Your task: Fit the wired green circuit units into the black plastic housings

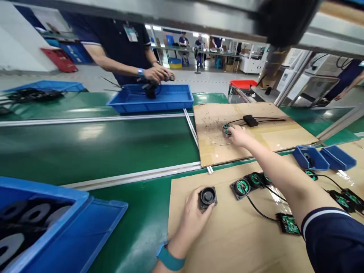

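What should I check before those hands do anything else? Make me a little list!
1. Left hand has hold of the black square part: ok.
2. Right hand grips the round green-faced part firmly: cannot tell; fingers are at it.
3. Black box lies on the far cardboard sheet: ok.
4. Co-worker's hands are apart from these: ok, over the far blue tray.
5. Green circuit board is covered: not ok, it shows bare.
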A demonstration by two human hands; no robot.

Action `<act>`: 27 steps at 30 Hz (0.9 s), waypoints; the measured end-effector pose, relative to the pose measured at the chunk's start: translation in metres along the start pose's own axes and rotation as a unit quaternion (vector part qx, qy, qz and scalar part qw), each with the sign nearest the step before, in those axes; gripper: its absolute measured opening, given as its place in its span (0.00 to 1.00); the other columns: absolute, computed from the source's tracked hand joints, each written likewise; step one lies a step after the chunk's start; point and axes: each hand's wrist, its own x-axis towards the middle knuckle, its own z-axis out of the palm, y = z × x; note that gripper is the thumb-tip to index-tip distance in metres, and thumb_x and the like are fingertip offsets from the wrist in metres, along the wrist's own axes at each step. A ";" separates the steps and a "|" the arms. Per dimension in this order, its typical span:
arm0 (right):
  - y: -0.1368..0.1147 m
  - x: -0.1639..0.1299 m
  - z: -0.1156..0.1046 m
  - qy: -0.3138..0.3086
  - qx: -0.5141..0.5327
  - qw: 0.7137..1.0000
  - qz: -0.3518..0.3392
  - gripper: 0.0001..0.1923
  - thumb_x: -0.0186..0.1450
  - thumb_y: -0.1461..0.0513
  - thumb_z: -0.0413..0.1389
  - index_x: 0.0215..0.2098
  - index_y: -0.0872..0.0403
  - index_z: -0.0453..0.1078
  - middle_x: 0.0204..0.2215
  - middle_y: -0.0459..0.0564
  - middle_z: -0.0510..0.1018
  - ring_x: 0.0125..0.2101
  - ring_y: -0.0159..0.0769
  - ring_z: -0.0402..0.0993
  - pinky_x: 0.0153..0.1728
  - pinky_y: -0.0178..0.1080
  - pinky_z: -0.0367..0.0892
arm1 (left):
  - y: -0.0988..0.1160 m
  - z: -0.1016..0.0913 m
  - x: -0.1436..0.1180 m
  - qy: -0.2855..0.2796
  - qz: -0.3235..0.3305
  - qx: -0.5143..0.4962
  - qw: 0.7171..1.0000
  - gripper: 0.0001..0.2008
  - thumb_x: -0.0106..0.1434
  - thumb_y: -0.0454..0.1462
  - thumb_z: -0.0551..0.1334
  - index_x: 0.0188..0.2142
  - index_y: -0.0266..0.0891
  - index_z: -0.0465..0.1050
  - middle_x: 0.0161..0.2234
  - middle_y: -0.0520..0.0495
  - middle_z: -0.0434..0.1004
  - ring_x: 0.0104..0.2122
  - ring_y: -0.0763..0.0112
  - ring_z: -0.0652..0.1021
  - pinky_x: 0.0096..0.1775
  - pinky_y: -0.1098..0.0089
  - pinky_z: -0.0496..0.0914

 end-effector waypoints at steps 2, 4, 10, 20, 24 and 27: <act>0.010 0.013 0.007 -0.014 -0.031 0.999 -0.004 0.18 0.67 0.66 0.56 0.56 0.59 0.69 0.57 0.66 0.70 0.57 0.57 0.63 0.55 0.54 0.57 | 0.001 -0.001 -0.001 -0.005 0.002 0.010 1.000 0.28 0.64 0.40 0.66 0.62 0.48 0.62 0.60 0.42 0.70 0.61 0.55 0.70 0.62 0.50 0.67; 0.012 0.019 0.011 -0.022 -0.057 0.998 -0.003 0.17 0.68 0.63 0.56 0.55 0.59 0.69 0.54 0.66 0.72 0.55 0.56 0.64 0.54 0.52 0.56 | 0.001 -0.002 -0.002 -0.007 0.004 0.021 1.000 0.30 0.63 0.41 0.68 0.63 0.49 0.61 0.61 0.43 0.69 0.62 0.54 0.70 0.62 0.50 0.67; 0.007 0.018 0.008 -0.027 -0.076 0.997 -0.001 0.15 0.68 0.59 0.60 0.50 0.59 0.71 0.49 0.65 0.74 0.52 0.56 0.65 0.53 0.52 0.53 | 0.005 -0.003 -0.001 0.007 0.020 0.022 1.000 0.27 0.65 0.42 0.68 0.61 0.48 0.63 0.58 0.43 0.70 0.59 0.56 0.71 0.60 0.51 0.68; -0.080 -0.051 0.001 0.019 0.086 0.995 -0.054 0.12 0.66 0.56 0.64 0.40 0.56 0.73 0.36 0.53 0.80 0.39 0.41 0.75 0.40 0.37 0.61 | 0.008 0.005 0.005 0.015 0.090 0.055 0.994 0.29 0.60 0.40 0.69 0.59 0.40 0.65 0.62 0.35 0.66 0.64 0.48 0.66 0.64 0.44 0.63; -0.144 -0.105 -0.010 0.085 0.169 0.980 -0.061 0.16 0.68 0.52 0.62 0.45 0.55 0.70 0.38 0.50 0.80 0.37 0.35 0.75 0.39 0.34 0.65 | 0.016 -0.017 0.003 0.011 0.063 0.017 0.998 0.22 0.64 0.37 0.61 0.57 0.39 0.64 0.57 0.35 0.73 0.58 0.54 0.75 0.59 0.50 0.70; -0.184 -0.149 -0.010 0.139 0.353 0.923 -0.055 0.25 0.63 0.51 0.66 0.52 0.55 0.68 0.38 0.49 0.79 0.32 0.33 0.74 0.35 0.34 0.69 | 0.015 -0.052 -0.003 0.119 0.028 0.065 0.990 0.24 0.61 0.41 0.64 0.56 0.40 0.66 0.52 0.39 0.76 0.52 0.51 0.77 0.54 0.49 0.72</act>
